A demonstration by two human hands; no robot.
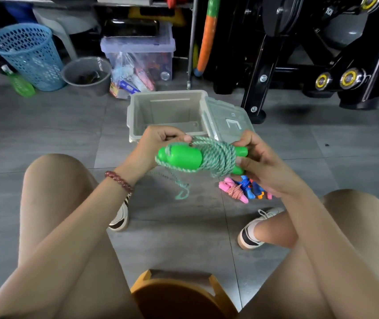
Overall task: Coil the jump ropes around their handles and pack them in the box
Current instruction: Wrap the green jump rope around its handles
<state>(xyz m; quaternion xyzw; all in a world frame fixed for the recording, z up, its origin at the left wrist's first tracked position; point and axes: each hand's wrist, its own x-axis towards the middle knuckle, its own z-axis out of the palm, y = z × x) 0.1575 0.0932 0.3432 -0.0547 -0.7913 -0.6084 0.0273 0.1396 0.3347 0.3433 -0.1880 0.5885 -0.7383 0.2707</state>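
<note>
1. Orange stool [179,298] sits nearest, below both hands
2. Right hand [260,157] curls round one end of the green handles [179,157], gripping the pair
3. Left hand [156,141] pinches the cord [216,157] just above the handles; a loose tail [179,186] dangles beneath it
4. Handles look light, rigid and smooth, the best place to grip; the cord seems soft, limp and likely to unwind unless held taut
5. Box [172,107] stands open just beyond both hands; coiled ropes [241,189] lie on the floor below the right hand

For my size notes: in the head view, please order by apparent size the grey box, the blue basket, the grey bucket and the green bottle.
Largest: grey box and blue basket, about alike, not ranked.
Then grey bucket.
Smallest: green bottle.
</note>
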